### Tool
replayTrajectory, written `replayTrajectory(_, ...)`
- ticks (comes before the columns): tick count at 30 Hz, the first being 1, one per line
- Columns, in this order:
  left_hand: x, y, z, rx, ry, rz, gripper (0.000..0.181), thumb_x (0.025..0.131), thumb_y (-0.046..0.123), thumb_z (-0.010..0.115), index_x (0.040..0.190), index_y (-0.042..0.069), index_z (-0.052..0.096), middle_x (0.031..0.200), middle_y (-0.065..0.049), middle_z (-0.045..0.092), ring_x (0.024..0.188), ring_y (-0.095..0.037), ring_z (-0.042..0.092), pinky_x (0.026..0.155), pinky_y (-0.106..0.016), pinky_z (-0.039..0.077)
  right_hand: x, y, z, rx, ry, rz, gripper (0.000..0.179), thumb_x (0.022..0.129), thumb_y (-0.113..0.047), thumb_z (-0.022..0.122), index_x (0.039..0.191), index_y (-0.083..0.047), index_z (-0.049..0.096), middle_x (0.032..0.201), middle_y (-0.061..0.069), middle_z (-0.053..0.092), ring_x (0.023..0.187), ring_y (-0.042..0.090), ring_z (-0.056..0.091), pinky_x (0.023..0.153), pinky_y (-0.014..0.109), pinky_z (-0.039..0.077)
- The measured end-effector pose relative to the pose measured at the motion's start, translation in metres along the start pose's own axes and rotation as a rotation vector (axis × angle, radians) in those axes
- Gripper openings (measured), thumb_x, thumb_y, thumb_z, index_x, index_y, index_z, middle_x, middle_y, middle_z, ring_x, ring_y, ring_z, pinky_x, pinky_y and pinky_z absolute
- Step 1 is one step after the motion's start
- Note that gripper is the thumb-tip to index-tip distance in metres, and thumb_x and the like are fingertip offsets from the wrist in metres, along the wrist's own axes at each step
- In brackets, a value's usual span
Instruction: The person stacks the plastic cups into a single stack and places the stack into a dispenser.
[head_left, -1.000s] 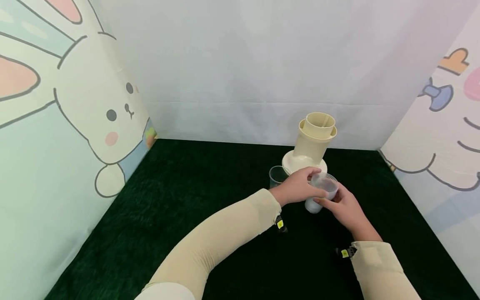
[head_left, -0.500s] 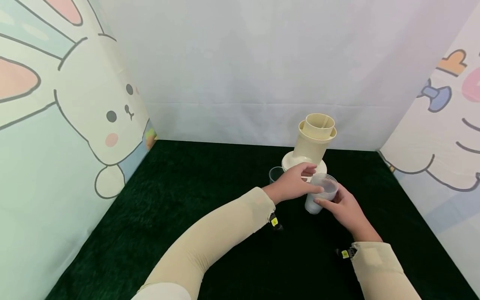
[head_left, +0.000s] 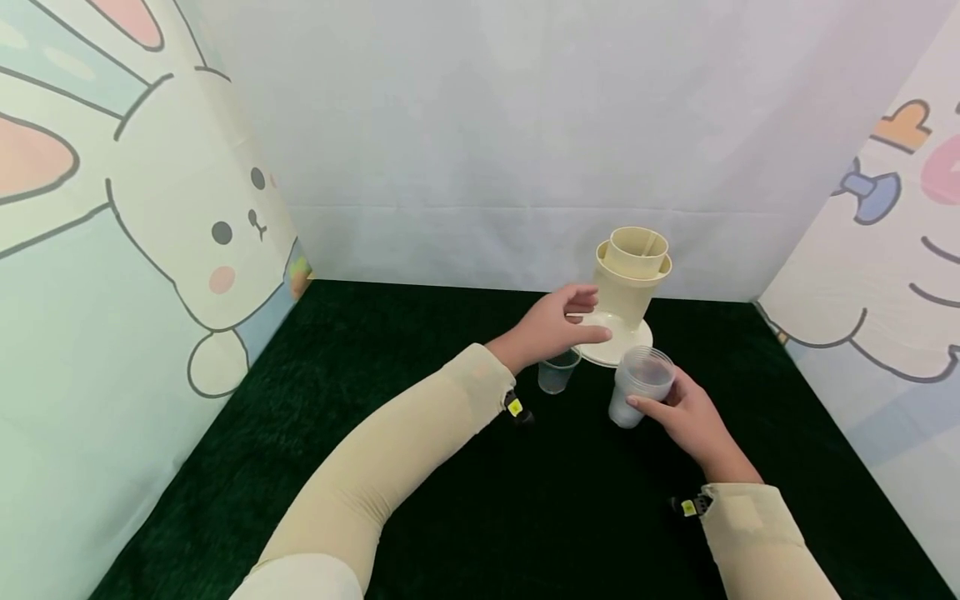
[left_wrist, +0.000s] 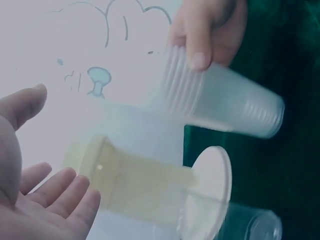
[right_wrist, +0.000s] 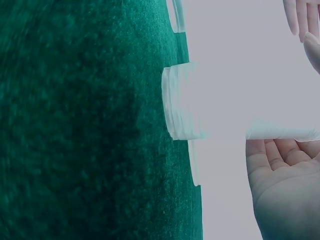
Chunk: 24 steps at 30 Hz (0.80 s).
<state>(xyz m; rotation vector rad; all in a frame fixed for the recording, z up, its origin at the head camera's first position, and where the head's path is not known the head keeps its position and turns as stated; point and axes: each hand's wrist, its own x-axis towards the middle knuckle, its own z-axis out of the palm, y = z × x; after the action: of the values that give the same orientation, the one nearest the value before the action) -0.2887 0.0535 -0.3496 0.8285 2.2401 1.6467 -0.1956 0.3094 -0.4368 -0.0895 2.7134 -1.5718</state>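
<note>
My right hand holds a stack of clear plastic cups, thumb on the near side and fingers round the far side. In the left wrist view the stack shows several ridged rims close together. My left hand holds nothing; its fingers are loosely spread, with thumb apart, in front of the cream cylinder's base. Just below that hand, a single clear cup stands upright on the dark green cloth, its rim partly covered by the hand. The right wrist view shows the stack's ribbed bottom end over the cloth.
A cream double cylinder on a round white base stands at the back, behind the cups. Green cloth covers the table. A pale curtain closes the back, and cartoon-printed panels stand at both sides.
My left hand has left the cup stack, moving left and up toward the cylinder's base. More of the single cup shows now. The right hand still holds the stack in the same place.
</note>
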Motion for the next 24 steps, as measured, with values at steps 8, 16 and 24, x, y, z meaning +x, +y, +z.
replayTrajectory(8,-0.004,0.001,-0.02,0.014,0.045,-0.011,0.081,0.091,0.038,0.082,0.158,0.019,0.04,0.148,0.002,0.052,0.133,-0.012,0.051,0.108,-0.027,0.044,0.001,0.0,0.0,-0.004,-0.012,0.019,0.085,0.095,-0.047,0.074,0.16,-0.011,0.033,0.149,0.02,0.048,0.132,0.041,0.05,0.107,0.066,0.041)
replayTrajectory(16,-0.009,-0.01,-0.028,0.014,0.063,-0.032,0.081,0.09,0.042,0.081,0.158,0.022,0.041,0.15,0.002,0.051,0.137,-0.017,0.049,0.109,-0.033,0.045,0.0,0.002,0.0,0.006,-0.008,0.009,0.083,0.095,-0.046,0.075,0.158,-0.01,0.035,0.148,0.019,0.049,0.131,0.039,0.051,0.107,0.064,0.041)
replayTrajectory(24,-0.016,-0.03,-0.034,0.02,0.066,-0.07,0.081,0.09,0.042,0.081,0.157,0.021,0.042,0.15,0.003,0.051,0.139,-0.018,0.048,0.11,-0.034,0.044,0.001,0.002,0.0,0.001,-0.006,0.011,0.085,0.094,-0.046,0.075,0.159,-0.009,0.034,0.149,0.02,0.049,0.132,0.039,0.051,0.107,0.064,0.041)
